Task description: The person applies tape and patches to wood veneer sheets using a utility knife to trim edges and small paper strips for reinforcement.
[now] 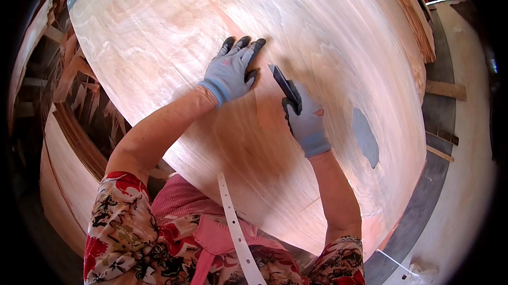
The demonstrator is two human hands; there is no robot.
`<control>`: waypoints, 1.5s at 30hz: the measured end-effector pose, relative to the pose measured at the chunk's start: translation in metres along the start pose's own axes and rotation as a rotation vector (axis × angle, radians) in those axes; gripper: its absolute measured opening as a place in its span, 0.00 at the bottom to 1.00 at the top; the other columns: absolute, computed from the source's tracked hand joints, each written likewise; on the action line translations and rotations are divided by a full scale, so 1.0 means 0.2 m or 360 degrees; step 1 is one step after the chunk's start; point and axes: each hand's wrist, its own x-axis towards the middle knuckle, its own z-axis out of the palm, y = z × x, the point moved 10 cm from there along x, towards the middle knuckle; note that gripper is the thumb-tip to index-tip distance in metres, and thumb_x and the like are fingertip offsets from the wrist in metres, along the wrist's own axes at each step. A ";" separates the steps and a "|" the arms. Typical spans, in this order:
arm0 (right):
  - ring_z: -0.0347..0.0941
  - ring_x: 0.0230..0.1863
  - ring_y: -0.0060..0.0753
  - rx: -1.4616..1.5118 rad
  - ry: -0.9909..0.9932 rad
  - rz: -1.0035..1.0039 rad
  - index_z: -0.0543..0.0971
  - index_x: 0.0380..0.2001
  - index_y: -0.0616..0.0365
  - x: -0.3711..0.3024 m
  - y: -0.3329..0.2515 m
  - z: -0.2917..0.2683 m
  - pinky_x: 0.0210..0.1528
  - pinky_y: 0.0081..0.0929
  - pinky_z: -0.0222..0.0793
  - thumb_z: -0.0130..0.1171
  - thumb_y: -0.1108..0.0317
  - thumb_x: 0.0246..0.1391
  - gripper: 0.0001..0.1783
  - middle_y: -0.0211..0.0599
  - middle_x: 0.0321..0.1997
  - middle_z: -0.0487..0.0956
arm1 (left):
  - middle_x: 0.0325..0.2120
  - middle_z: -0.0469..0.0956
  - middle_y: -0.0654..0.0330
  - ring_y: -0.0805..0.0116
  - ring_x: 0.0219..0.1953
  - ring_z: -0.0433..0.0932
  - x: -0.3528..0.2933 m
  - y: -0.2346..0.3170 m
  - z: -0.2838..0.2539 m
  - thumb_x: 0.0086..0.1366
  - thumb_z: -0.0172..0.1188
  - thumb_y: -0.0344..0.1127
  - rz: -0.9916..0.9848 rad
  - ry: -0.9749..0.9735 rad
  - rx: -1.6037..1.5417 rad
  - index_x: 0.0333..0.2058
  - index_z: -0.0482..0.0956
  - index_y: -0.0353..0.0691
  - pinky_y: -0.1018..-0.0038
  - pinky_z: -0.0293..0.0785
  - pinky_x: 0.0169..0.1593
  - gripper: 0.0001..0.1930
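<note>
A large sheet of pale wood veneer [153, 36] with wavy grain spreads out in front of me. My left hand [230, 71], in a grey glove with dark fingertips, lies on it with fingers stretched out, pressing near a pinkish, darker seam or patch [270, 108]. To its right, my right hand [309, 123], gloved alike, is closed around a dark utility knife [284, 84]. The blade points up and left, close over the sheet; whether it touches the wood I cannot tell. The right glove has a small tear.
A grey, irregular hole or patch [366, 137] shows in the sheet at right. Stacked veneer [71, 166] and broken scraps [79, 73] lie at left. More layers [415, 15] rise at the far right, above wooden battens [444, 89]. A white perforated strip [233, 219] hangs before my apron.
</note>
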 end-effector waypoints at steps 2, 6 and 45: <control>0.77 0.27 0.54 -0.0303 0.0086 -0.0206 0.74 0.56 0.50 0.00 -0.06 0.01 0.29 0.46 0.70 0.58 0.66 0.59 0.21 0.49 0.30 0.80 | 0.61 0.68 0.47 0.52 0.67 0.62 0.00 0.00 0.00 0.64 0.56 0.42 0.0004 0.0005 -0.0014 0.71 0.51 0.44 0.56 0.50 0.72 0.39; 0.77 0.27 0.52 -0.0682 -0.0003 -0.0172 0.71 0.61 0.41 0.05 -0.02 0.09 0.27 0.46 0.69 0.54 0.65 0.61 0.24 0.46 0.27 0.80 | 0.61 0.68 0.47 0.51 0.67 0.63 0.00 0.00 -0.01 0.64 0.55 0.41 0.0016 0.0015 -0.0009 0.71 0.51 0.44 0.55 0.50 0.72 0.39; 0.79 0.31 0.45 -0.0868 -0.0882 -0.0176 0.69 0.65 0.35 -0.57 0.56 -0.51 0.29 0.38 0.72 0.56 0.68 0.58 0.31 0.39 0.41 0.83 | 0.63 0.67 0.55 0.56 0.68 0.61 0.03 0.09 0.01 0.60 0.62 0.61 -0.0155 0.0041 0.0248 0.71 0.51 0.46 0.49 0.44 0.72 0.48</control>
